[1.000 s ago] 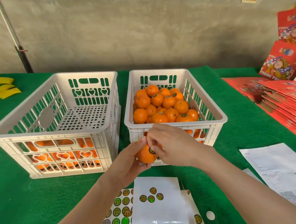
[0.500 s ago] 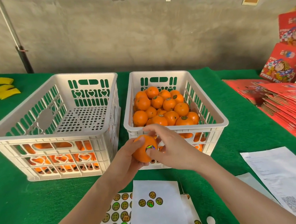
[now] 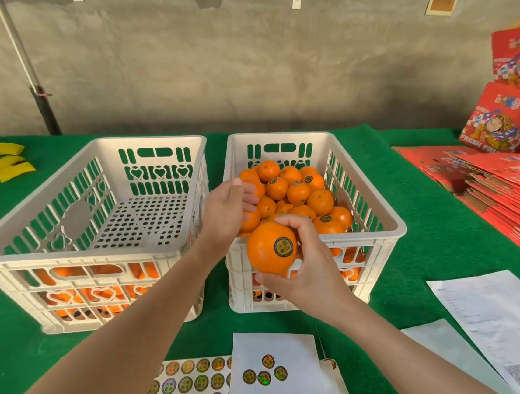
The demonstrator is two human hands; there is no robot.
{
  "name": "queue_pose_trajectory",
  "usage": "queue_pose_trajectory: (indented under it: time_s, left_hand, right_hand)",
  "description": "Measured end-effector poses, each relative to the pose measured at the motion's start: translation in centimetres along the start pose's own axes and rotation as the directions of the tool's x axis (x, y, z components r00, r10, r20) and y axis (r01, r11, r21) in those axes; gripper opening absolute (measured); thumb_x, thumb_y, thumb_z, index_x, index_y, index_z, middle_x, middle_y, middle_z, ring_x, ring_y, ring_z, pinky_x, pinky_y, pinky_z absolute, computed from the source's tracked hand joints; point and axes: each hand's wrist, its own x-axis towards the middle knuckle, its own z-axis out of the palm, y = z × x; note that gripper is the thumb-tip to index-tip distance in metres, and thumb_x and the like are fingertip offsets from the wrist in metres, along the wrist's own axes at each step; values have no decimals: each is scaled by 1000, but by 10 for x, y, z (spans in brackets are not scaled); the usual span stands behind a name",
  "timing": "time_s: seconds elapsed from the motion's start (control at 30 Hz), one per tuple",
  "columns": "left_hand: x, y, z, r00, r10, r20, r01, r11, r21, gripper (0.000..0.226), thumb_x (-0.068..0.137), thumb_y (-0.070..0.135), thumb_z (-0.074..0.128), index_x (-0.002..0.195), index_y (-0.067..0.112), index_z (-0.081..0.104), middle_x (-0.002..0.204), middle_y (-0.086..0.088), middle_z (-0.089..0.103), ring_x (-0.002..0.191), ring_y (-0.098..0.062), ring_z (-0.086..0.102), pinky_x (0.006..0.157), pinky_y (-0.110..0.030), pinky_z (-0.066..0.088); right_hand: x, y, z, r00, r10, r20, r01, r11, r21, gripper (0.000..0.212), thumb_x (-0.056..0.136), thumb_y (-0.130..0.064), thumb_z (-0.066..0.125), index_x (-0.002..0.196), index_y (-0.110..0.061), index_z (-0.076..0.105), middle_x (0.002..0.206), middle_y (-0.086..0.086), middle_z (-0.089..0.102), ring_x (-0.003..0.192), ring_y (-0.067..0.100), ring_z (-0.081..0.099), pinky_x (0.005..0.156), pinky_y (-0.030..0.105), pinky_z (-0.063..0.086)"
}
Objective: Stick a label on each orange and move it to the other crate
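At the table's (image 3: 409, 182) front edge, the right hand (image 3: 313, 274) curls its fingers (image 3: 296, 225) round a labelled orange (image 3: 270, 248); best set gently into the crate (image 3: 278, 134) behind, not dropped.

white plastic crate (image 3: 392, 228), fuzzy green cloth table cover (image 3: 431, 243), glossy orange (image 3: 267, 250).

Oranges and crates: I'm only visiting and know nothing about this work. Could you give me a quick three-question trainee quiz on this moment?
1. True or false: the orange in the right hand already bears a label.
2. Where is the left hand? A) deep in the left crate B) reaching over the right crate C) on the sticker sheets
3. Fill in: the crates stand on a ___ cloth.
Key: 1 true; 2 B; 3 green.
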Motion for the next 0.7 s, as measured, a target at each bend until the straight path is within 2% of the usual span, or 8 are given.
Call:
queue_pose_trajectory:
  time_s: [0.1, 0.17, 0.23, 0.33, 0.43, 0.53, 0.6, 0.7]
  left_hand:
    - [22, -14, 11, 992, 67, 110, -96, 952, 289, 17, 99, 14, 45, 102, 5, 60, 93, -10, 64, 88, -25, 61, 82, -39, 51]
    - [30, -31, 19, 963, 59, 262, -209, 777, 593, 16, 93, 16, 57, 105, 6, 58, 102, -10, 64, 97, -24, 61, 88, -39, 48]
    - [33, -42, 26, 945, -4, 328, -256, 616, 745, 13, 93, 26, 54, 101, 16, 56, 102, -4, 62, 97, -21, 60, 84, -36, 48]
    - [36, -46, 32, 959, -79, 270, -174, 589, 789, 17, 94, 33, 50, 103, 19, 56, 98, -1, 58, 94, -20, 56, 76, -33, 45]
    - [36, -47, 31, 971, -49, 236, -171, 551, 817, 20, 92, 36, 54, 104, 20, 56, 93, 2, 58, 87, -17, 56, 69, -29, 44]
    - [36, -47, 31, 977, 6, 211, -182, 534, 826, 14, 92, 36, 55, 88, 22, 53, 74, 8, 50, 69, -10, 52, 55, -21, 34]
    - [36, -49, 31, 978, 23, 206, -187, 527, 829, 18, 93, 36, 54, 80, 24, 49, 68, 9, 47, 60, -5, 46, 49, -19, 29]
    - [37, -49, 31, 981, 6, 195, -165, 558, 813, 17, 93, 35, 54, 82, 24, 48, 68, 10, 46, 64, -8, 48, 51, -20, 31]
  right_hand:
    - [8, 2, -7, 1000, -9, -14, 9, 1000, -15, 74, 65, -25, 85, 122, -38, 38, 123, -11, 43, 112, 3, 47, 86, 25, 50]
    - [23, 7, -18, 999, 2, -51, -2, 1000, -2, 72, 63, -29, 83, 121, -38, 40, 122, -11, 44, 111, 5, 48, 86, 26, 49]
    - [53, 17, -32, 992, 44, -117, -47, 999, -25, 72, 63, -27, 84, 121, -35, 42, 118, -15, 44, 108, 6, 48, 85, 23, 47]
    - [123, 48, -51, 965, 141, -223, -177, 973, -148, 75, 66, -19, 83, 128, -25, 40, 118, -10, 46, 104, 7, 44, 78, 16, 39]
    - [191, 91, -60, 913, 307, -268, -380, 880, -285, 75, 69, -14, 79, 132, -13, 39, 125, 8, 50, 111, 22, 50, 78, 26, 40]
    - [232, 135, -62, 848, 394, -355, -511, 785, -351, 59, 77, -8, 68, 129, -6, 40, 124, 17, 53, 116, 34, 51, 86, 35, 46]
    - [248, 159, -59, 808, 431, -400, -567, 755, -331, 54, 83, -7, 60, 132, -5, 36, 127, 19, 50, 116, 36, 50, 92, 41, 47]
    - [262, 177, -53, 795, 437, -421, -582, 746, -324, 60, 86, -6, 57, 138, -7, 28, 136, 20, 43, 123, 38, 45, 100, 49, 44]
